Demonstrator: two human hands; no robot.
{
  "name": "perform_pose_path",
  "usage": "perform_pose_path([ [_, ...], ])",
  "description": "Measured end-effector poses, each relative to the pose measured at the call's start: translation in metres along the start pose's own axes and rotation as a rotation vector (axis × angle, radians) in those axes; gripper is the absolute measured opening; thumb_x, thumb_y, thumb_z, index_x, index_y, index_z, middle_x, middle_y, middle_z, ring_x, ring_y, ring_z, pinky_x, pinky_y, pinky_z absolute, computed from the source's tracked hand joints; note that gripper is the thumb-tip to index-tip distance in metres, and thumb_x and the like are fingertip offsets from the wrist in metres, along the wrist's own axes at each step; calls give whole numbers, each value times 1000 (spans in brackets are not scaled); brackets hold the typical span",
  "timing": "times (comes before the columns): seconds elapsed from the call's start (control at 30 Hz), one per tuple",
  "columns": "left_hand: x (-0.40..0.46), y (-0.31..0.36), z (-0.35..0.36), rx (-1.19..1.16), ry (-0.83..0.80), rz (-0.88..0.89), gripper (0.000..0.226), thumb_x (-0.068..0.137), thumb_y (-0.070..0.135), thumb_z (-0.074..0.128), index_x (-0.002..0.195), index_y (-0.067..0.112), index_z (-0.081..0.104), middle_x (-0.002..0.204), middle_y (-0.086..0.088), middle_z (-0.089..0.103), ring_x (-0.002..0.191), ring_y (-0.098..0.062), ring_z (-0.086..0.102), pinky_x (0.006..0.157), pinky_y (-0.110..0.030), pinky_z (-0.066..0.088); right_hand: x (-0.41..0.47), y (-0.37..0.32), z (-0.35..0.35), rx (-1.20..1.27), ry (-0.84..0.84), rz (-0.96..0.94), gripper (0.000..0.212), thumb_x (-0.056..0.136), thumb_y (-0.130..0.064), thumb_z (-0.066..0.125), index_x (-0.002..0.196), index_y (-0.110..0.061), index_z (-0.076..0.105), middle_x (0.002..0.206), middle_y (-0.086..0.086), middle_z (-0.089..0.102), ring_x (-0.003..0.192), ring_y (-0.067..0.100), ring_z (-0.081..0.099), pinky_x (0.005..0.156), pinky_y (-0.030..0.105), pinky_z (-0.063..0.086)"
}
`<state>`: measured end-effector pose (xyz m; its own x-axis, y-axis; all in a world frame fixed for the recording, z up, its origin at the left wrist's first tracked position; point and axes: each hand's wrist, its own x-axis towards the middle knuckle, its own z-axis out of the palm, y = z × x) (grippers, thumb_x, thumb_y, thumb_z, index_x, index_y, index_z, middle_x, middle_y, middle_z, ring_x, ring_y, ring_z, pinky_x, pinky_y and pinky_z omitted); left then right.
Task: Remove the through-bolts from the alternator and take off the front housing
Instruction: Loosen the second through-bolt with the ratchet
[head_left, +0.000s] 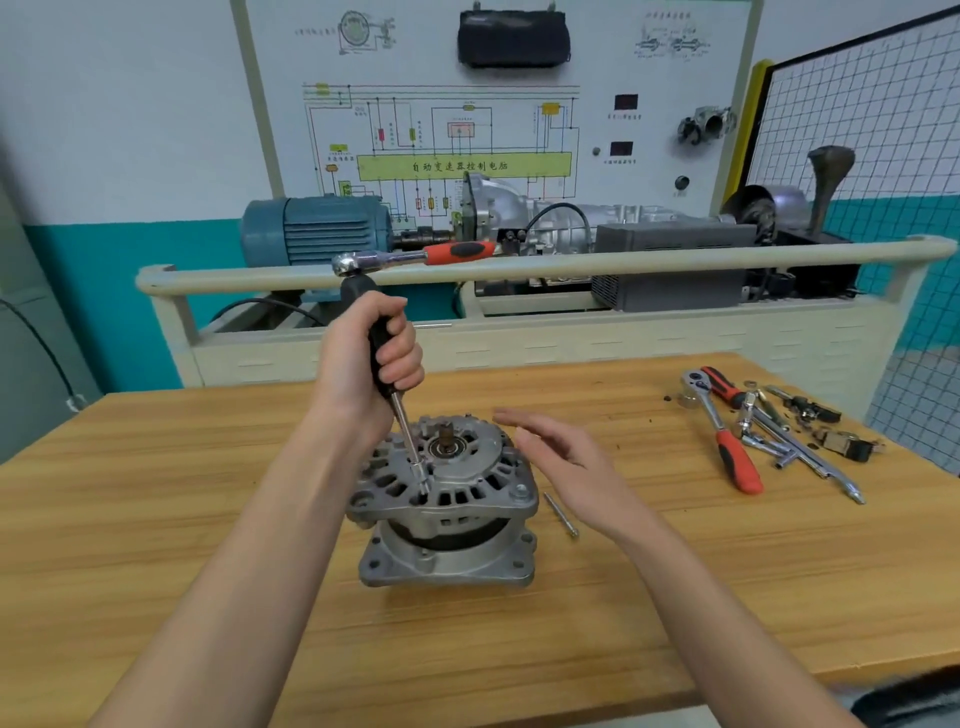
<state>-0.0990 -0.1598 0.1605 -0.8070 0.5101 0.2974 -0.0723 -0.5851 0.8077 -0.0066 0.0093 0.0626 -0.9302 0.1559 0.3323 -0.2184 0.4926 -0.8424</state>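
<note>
- The step in hand looks like loosening a through-bolt: the left hand (370, 358) has its fingers wrapped round the black handle of a long steel-shafted nut driver (397, 402), whose socket tip sits down on the front face of the grey cast-aluminium alternator (444, 499), on its near-left side.
- A chrome ratchet with an orange-and-black grip (415, 256) sits on the top end of that handle and sticks out to the right, with no hand on it.
- The alternator stands upright on the pale wooden table (156, 493), shaft end up, roughly at the middle of the view.
- One slim silver through-bolt (561, 514) already lies loose on the wood just right of the alternator, so the job seems partly done; the front housing is still seated.
- The right hand (563, 467) hovers beside the alternator's right edge, fingers straight and flat, holding nothing; whether it touches the casing I cannot tell.
- Next, I judge, the driver must stay square on the bolt head while it turns, with the body steadied.
- A second orange-handled ratchet (727, 441) and loose chrome extension bars (795, 447) lie well apart at the far right.
</note>
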Motion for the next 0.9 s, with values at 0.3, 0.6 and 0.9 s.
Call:
perform_pose_path([
  [0.3, -13, -7, -8, 85, 79, 15, 35, 91, 12, 42, 57, 18, 36, 41, 9, 26, 33, -5, 20, 34, -18, 18, -6, -6, 19, -210, -91, -72, 38, 103, -36, 29, 132, -28, 52, 144, -22, 40, 142, 0, 22, 118, 37, 14],
  [0.6, -19, -4, -15, 102, 114, 44, 33, 90, 11, 43, 59, 17, 34, 42, 8, 26, 33, -6, 20, 34, -19, 19, 30, -19, 6, -139, -88, -5, 39, 104, -28, 30, 136, -19, 51, 146, -8, 44, 137, 4, 34, 115, 32, 22],
  [0.9, -17, -2, -10, 116, 103, 47, 34, 90, 11, 44, 58, 18, 36, 43, 8, 26, 35, -7, 20, 36, -20, 17, 21, -9, 15, -435, -135, -40, 42, 104, -35, 30, 139, -19, 47, 150, -12, 33, 136, 4, 33, 112, 23, 18],
])
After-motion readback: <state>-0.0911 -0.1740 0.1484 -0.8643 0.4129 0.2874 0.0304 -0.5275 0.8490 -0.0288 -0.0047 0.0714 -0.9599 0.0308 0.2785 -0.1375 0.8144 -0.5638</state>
